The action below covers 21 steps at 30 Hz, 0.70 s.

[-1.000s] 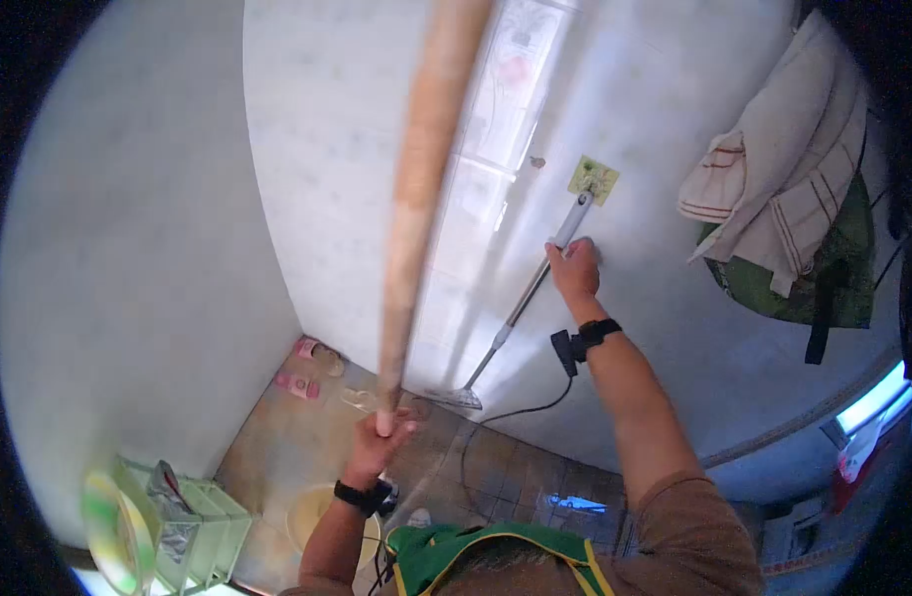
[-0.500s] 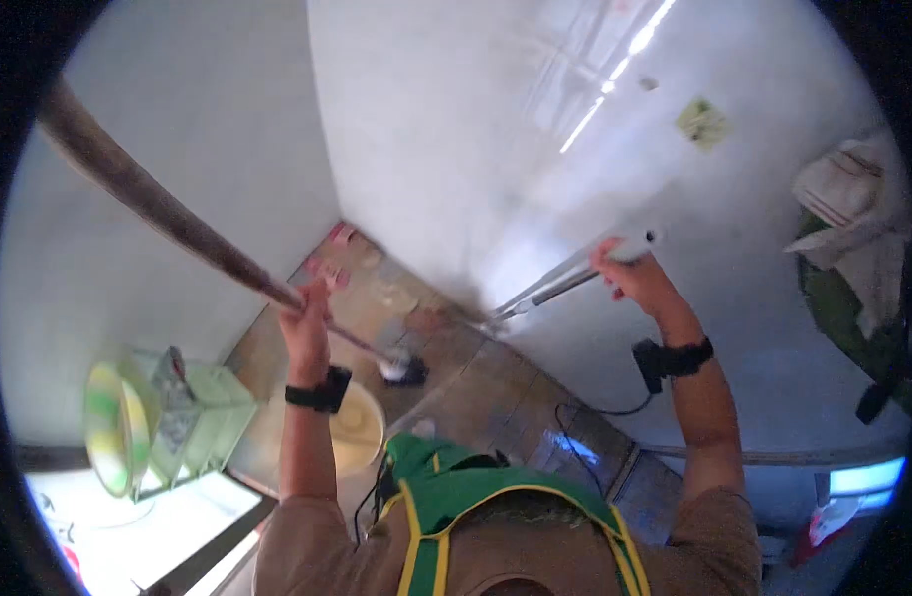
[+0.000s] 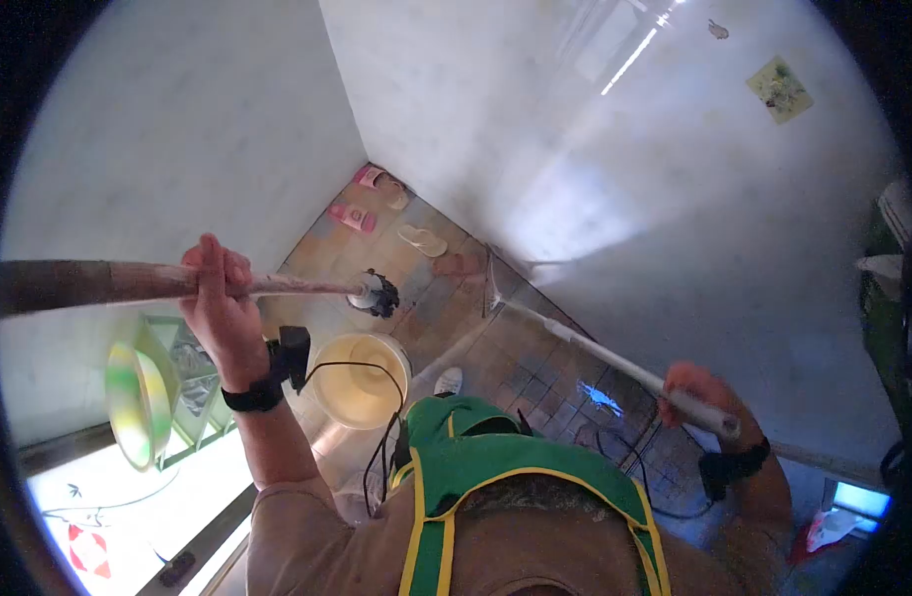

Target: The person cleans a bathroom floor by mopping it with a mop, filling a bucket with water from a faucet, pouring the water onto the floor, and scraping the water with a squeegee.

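Note:
My left hand point(image 3: 223, 313) is closed around the wooden handle of a mop point(image 3: 302, 285). The mop's white collar and dark, shaggy head point(image 3: 380, 295) hang over the tiled floor. On the other side, my right hand point(image 3: 696, 395) grips the upper end of a white-and-grey pole with a thin triangular head, like a floor squeegee point(image 3: 605, 356). That head point(image 3: 493, 286) is low, close to where the wall meets the floor. A cream bucket point(image 3: 404, 360) stands below the mop head, near my body.
Pink packages point(image 3: 353, 218) and light slippers point(image 3: 423, 240) lie by the corner. A green rack point(image 3: 185, 382) with a round green-and-yellow basin point(image 3: 138, 407) stands at left. White walls point(image 3: 446, 109) meet ahead. Cloths point(image 3: 881, 268) hang at right.
My right hand has moved down and right, lowering the pole away from the wall. My left hand has shifted up and left; the mop handle is now nearly level in view, its head higher.

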{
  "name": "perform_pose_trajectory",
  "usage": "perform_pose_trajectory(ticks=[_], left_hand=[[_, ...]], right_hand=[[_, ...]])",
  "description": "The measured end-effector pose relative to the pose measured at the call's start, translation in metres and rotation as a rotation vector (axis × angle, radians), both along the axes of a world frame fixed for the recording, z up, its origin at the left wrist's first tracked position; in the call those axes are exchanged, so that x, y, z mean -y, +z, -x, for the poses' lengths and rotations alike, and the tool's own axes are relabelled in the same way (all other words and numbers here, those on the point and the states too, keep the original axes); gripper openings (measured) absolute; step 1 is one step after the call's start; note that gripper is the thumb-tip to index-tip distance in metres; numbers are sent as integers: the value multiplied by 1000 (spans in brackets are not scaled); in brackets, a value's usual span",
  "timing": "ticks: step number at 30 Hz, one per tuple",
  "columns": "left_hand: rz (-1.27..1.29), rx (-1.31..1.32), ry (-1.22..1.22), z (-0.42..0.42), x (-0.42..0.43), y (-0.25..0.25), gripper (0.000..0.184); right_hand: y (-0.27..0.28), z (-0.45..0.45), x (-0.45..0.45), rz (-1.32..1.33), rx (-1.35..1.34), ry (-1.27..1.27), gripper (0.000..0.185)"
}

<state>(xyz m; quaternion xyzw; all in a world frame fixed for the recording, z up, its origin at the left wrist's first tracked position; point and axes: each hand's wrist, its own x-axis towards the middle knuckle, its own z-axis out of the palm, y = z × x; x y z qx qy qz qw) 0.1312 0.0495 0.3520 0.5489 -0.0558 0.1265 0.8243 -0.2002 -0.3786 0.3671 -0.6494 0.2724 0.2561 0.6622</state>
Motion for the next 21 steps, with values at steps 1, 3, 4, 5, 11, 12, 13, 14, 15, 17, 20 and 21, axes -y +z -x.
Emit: perform_pose_trajectory(ticks=[1,3,4,5,11,12,13,14,15,17,20,21], left_hand=[[-7,-12,39,-4,-2,-1,17],[-20,-29,126,-10,-5,-7,19],[-47,-37,137,-14,-9,-10,20],[-73,-48,145,-19,-16,-18,21],[-209,-154,195,-16,-56,-69,22],[-221,-159,206,-13,-62,-78,22],[-211,-160,213,-11,-72,-87,22],[-203,-161,218,-9,-80,-94,22],[-193,-162,224,-5,-86,-100,22],[-208,-170,270,-4,-88,-106,22],[-211,-183,316,-8,-93,-108,23],[-207,-186,325,-7,-96,-108,24]], right_hand=[[-2,10,-8,4,-132,89,21],[1,6,-20,73,-291,360,21],[16,-4,-37,134,-320,536,24],[23,-10,-48,195,-349,708,28],[-58,-25,-31,505,-39,879,53],[-77,-36,-30,555,-2,924,56],[-97,-58,-38,566,65,955,57],[-127,-68,-40,554,2,950,58],[-158,-74,-42,543,-60,945,58],[-199,-91,-49,638,-16,1016,58],[-202,-98,-63,700,-33,1007,61],[-200,-93,-69,711,-53,983,63]])
